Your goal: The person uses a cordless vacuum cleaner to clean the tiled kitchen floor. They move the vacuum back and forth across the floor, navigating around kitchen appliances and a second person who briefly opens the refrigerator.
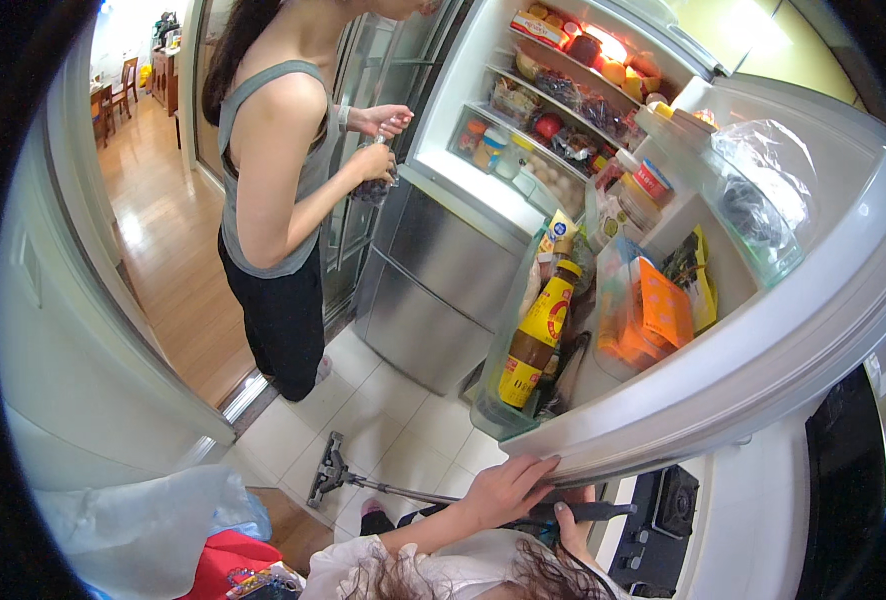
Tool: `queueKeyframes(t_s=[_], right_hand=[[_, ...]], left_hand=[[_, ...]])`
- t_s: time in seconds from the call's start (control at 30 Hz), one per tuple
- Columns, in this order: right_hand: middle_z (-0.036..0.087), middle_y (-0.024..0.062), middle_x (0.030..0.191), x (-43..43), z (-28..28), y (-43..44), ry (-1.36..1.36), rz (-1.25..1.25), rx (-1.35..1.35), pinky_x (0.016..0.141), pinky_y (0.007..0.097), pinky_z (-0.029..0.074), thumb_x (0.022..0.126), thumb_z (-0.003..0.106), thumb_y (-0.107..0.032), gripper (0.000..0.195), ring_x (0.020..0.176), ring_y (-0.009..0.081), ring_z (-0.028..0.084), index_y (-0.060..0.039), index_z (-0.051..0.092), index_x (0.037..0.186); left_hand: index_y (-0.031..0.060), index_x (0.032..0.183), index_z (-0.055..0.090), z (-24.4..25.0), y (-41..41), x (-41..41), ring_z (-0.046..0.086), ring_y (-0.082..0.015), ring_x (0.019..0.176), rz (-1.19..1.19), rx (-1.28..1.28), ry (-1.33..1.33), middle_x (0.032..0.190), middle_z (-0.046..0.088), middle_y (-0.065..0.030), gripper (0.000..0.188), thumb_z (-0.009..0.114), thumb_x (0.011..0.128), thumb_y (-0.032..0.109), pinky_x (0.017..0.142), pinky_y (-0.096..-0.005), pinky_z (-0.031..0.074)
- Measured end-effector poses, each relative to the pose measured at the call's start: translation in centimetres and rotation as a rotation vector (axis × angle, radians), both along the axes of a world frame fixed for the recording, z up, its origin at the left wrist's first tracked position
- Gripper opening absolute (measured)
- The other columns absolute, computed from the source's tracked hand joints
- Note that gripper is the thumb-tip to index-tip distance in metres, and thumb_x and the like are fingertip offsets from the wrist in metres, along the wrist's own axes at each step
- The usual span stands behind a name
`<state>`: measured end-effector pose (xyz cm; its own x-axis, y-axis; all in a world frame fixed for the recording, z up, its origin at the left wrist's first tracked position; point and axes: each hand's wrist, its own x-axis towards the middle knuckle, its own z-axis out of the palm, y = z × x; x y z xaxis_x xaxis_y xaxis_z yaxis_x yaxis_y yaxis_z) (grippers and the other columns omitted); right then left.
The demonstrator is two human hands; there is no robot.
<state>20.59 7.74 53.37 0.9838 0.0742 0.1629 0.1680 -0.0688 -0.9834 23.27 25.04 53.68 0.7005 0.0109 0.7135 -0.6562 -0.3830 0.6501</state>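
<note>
My left hand (504,493) lies with extended fingers on the lower edge of the white refrigerator door (638,420); its thumb is hidden. Just right of it and partly under the door, my right hand (574,529) is closed around the dark handle (596,511) of a floor-cleaning tool. Its metal tube (413,493) runs left to a flat floor head (328,471) on the white tiles. The open refrigerator shows a yellow-labelled sauce bottle (540,337), an orange packet (664,300) in the door, and egg-filled and jar-filled shelves (499,124).
Another person (278,165) stands at the left, facing the refrigerator, with a dark plastic-wrapped item (371,187) in hand. A gas hob (656,517) is at lower right. Bags and a red item (233,562) lie at lower left, by a doorway to a wood floor (165,247).
</note>
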Motion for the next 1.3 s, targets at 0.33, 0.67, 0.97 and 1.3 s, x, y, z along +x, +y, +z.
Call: queueKeyframes(t_s=[0.33,0.67,0.97,1.3], right_hand=[[0.04,0.0102,0.124,0.2,-0.3,0.0,-0.029,0.013,0.005,0.097,0.0335,0.026,0.074,0.051,-0.006,0.062,0.114,0.0207,0.037,-0.0014,0.026,0.13],[0.039,0.011,0.126,-0.3,0.0,0.2,-0.01,-0.066,-0.002,0.098,0.0337,0.025,0.073,0.056,-0.016,0.068,0.117,0.0209,0.036,0.0006,0.026,0.131],[0.041,0.0118,0.123,-0.1,-0.3,-0.3,0.011,-0.065,-0.007,0.097,0.0335,0.027,0.074,0.053,-0.012,0.062,0.113,0.0202,0.038,0.0013,0.029,0.129],[0.043,0.011,0.121,0.4,-0.7,-1.0,0.003,-0.006,-0.016,0.095,0.0336,0.029,0.076,0.056,-0.017,0.06,0.112,0.0202,0.04,0.0018,0.031,0.127]], left_hand=[[0.0099,0.112,0.053,0.0,0.2,-0.5,0.058,-0.0214,0.076,-0.032,-0.001,0.044,0.094,0.055,-0.0069,0.045,0.066,0.068,0.01,0.058,-0.0298,0.05],[0.0108,0.113,0.051,0.4,0.5,-0.8,0.057,-0.0247,0.079,-0.063,0.017,0.083,0.095,0.054,-0.0072,0.045,0.064,0.07,0.011,0.06,-0.0322,0.049],[0.0086,0.11,0.053,-0.4,0.0,-0.6,0.058,-0.0246,0.08,-0.051,-0.011,0.099,0.095,0.055,-0.0082,0.043,0.065,0.069,0.009,0.061,-0.0316,0.05],[0.0091,0.107,0.055,-0.5,0.0,-0.4,0.058,-0.0248,0.079,-0.033,-0.019,0.116,0.093,0.057,-0.0085,0.041,0.066,0.067,0.009,0.061,-0.0311,0.05]])
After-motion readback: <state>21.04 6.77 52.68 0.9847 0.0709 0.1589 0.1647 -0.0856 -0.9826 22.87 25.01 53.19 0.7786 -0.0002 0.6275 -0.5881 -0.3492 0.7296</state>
